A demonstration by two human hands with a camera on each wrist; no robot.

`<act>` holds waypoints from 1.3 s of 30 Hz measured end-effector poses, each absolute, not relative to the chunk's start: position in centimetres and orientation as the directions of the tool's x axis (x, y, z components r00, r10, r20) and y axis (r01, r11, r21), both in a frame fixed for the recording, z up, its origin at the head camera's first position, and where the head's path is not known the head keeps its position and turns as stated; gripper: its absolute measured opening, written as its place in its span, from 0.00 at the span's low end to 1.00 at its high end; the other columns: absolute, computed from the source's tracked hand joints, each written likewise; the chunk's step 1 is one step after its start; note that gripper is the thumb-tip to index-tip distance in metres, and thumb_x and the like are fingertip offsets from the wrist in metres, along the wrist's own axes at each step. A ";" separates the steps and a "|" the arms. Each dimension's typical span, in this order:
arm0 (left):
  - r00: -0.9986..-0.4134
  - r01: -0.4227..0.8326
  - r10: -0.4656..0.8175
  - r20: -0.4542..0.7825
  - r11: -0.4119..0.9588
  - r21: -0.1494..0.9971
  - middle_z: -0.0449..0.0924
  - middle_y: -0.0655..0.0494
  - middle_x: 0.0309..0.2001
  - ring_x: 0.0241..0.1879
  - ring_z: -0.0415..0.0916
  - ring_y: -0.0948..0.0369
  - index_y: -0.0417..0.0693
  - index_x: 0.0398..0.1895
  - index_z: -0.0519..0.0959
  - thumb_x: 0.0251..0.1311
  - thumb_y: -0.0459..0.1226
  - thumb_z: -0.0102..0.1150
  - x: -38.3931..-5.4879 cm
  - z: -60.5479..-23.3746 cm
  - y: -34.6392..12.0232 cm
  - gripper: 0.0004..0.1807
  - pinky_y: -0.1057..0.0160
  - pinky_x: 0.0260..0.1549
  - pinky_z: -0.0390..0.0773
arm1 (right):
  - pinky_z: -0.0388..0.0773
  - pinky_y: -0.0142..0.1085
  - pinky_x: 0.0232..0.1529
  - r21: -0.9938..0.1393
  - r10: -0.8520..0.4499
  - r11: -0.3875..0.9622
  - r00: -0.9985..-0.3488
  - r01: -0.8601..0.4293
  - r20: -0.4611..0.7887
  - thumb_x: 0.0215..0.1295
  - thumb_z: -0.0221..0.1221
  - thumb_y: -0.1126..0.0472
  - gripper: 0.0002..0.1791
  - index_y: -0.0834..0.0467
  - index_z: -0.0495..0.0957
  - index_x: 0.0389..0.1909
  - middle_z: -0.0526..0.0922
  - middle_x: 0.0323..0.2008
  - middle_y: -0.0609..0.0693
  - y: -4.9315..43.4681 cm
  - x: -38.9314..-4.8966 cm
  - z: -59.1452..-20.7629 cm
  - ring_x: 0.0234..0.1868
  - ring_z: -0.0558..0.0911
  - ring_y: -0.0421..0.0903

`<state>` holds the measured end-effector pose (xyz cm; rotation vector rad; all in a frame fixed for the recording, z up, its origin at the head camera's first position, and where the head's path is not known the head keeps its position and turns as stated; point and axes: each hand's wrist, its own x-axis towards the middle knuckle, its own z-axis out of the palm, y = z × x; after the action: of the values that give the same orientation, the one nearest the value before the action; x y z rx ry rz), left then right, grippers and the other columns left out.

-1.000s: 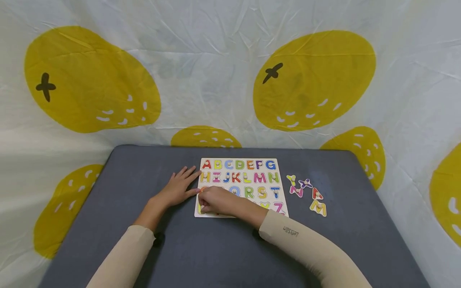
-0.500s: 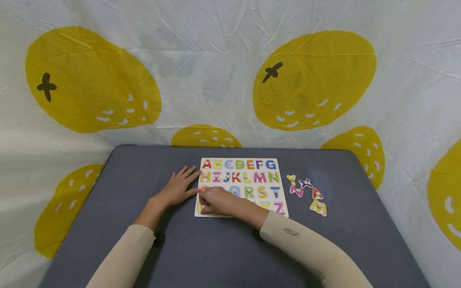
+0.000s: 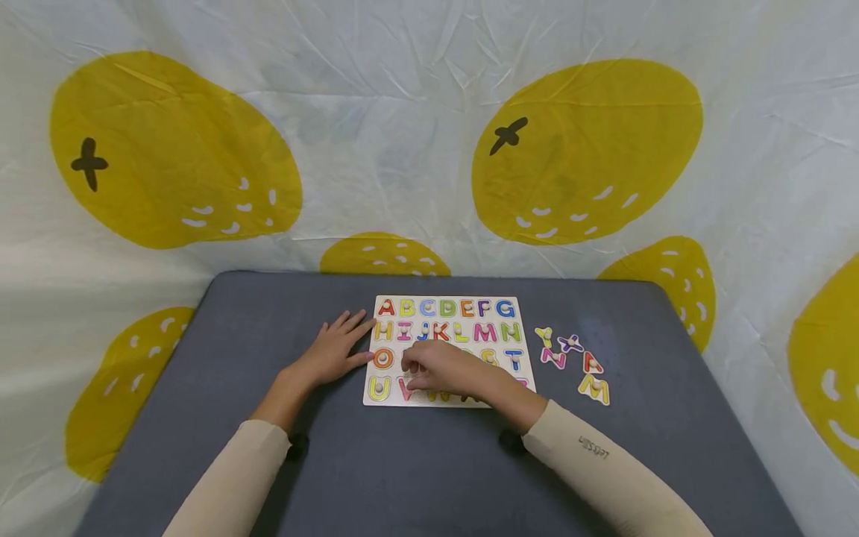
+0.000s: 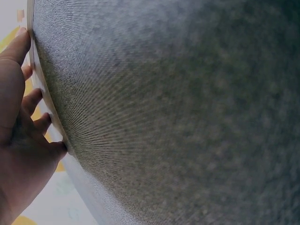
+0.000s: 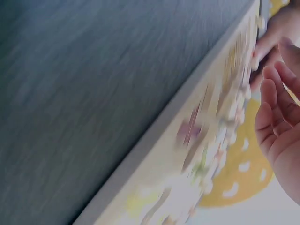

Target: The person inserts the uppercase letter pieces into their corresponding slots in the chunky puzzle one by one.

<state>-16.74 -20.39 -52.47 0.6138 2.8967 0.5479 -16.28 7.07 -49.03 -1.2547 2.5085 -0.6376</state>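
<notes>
A cream wooden alphabet puzzle board point(image 3: 394, 373) with coloured, knobbed letters lies on the table. My left hand point(image 3: 332, 350) rests flat at its left edge, fingers spread, thumb touching the board. In the left wrist view, those fingertips point(image 4: 60, 146) meet the table surface. My right hand point(image 3: 443, 367) hovers above the lower rows, fingers loosely bent; the right wrist view shows nothing between its fingers point(image 5: 268, 93). A yellow U point(image 3: 379, 388) sits in the bottom-left slot, below an orange O point(image 3: 383, 358). My right hand hides several middle letters.
Right of the board lie loose letter pieces: a yellow Y point(image 3: 543, 337), a purple X point(image 3: 570, 343), a pink N point(image 3: 553, 359), a red A point(image 3: 593, 363) and a yellow M point(image 3: 593, 388). A lemon-print curtain point(image 3: 389, 171) hangs behind the dark grey table point(image 3: 403, 470).
My right hand has let go at the U, risen and moved right, uncovering the O and U. My left hand stays where it was.
</notes>
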 end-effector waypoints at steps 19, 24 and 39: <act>-0.910 0.356 0.410 -0.065 0.850 0.389 0.53 0.43 0.82 0.81 0.44 0.37 0.53 0.82 0.59 0.71 0.54 0.61 -16.8 -52.8 -20.5 0.41 0.24 0.72 0.47 | 0.78 0.34 0.40 -0.511 -0.678 0.603 -0.731 -0.612 0.076 0.63 0.71 0.62 0.09 0.58 0.84 0.42 0.84 0.35 0.47 18.8 -17.4 -49.3 0.36 0.79 0.43; -0.907 0.369 0.419 -0.049 0.844 0.389 0.54 0.42 0.82 0.81 0.45 0.36 0.53 0.81 0.61 0.71 0.53 0.61 -16.7 -53.0 -20.5 0.40 0.24 0.71 0.47 | 0.78 0.33 0.38 -0.490 -0.618 0.655 -0.781 -0.576 0.091 0.63 0.72 0.63 0.10 0.58 0.85 0.43 0.84 0.35 0.47 22.8 -17.4 -49.5 0.36 0.79 0.42; -0.908 0.368 0.417 -0.044 0.843 0.392 0.54 0.43 0.82 0.81 0.45 0.37 0.53 0.82 0.60 0.71 0.54 0.60 -16.9 -53.5 -20.5 0.40 0.24 0.71 0.47 | 0.78 0.34 0.31 -0.445 -0.463 0.783 -0.885 -0.435 0.051 0.65 0.68 0.67 0.07 0.56 0.86 0.43 0.84 0.35 0.46 33.2 -16.8 -49.2 0.29 0.79 0.36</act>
<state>-16.94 -20.48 -53.47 0.6192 2.8924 0.5759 -16.81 33.15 -49.20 -0.7331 2.9086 -0.7035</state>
